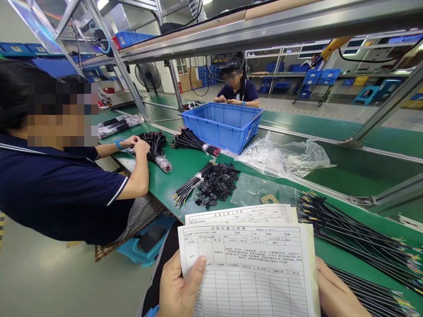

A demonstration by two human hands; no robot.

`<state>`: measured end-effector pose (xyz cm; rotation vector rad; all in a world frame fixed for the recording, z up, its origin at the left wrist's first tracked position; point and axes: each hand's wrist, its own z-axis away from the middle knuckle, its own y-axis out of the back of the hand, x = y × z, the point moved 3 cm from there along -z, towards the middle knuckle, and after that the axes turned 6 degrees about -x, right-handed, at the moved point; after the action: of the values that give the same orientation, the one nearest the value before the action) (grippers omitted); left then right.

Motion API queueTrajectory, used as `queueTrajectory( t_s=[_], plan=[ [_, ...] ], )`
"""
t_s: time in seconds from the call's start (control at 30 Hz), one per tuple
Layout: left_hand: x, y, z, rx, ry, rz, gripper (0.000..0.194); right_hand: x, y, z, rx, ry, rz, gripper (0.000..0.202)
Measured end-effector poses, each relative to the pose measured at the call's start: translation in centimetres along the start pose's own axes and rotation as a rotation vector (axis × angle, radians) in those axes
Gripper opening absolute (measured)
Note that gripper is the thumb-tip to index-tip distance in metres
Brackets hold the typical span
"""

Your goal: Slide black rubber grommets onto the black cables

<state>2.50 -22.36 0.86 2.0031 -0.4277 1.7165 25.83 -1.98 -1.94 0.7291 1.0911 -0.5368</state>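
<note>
So we've got white, gridded, scribbled-on forms (pixel 244 264) clamped in our left hand (pixel 180 284) by the table's (pixel 176 174) near edge, can't tell our right hand's (pixel 340 288) grip.

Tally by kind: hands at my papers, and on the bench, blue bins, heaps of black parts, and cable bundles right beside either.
Hands: 2, left hand and right hand
Blue bin: 1
Black heap: 1
Cable bundles: 2, bin-side bundle and heap-side bundle
Total: 6

Wearer's hands (pixel 180 284) (pixel 337 288): two — printed forms (pixel 247 264) (pixel 238 215): two — black-parts heap (pixel 218 185): one.
</note>
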Motion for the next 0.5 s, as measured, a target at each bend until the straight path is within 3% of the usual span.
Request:
queueTrajectory(
  t_s=[0.17, 0.3, 0.5],
  plan=[
    [0.0, 0.0, 0.0, -0.023, 0.022, 0.001, 0.044, 1.7, 0.4, -0.2, -0.011, 0.031, 0.033, 0.077],
    [0.0, 0.0, 0.0, -0.018, 0.023, -0.010, 0.045, 1.6, 0.4, -0.3, -0.038, 0.016, 0.053, 0.073],
    [0.0, 0.1, -0.3, 0.004, 0.041, -0.039, 0.046, -1.0, -0.6, -0.6, -0.268, 0.082, -0.217, 0.078]
  ],
)
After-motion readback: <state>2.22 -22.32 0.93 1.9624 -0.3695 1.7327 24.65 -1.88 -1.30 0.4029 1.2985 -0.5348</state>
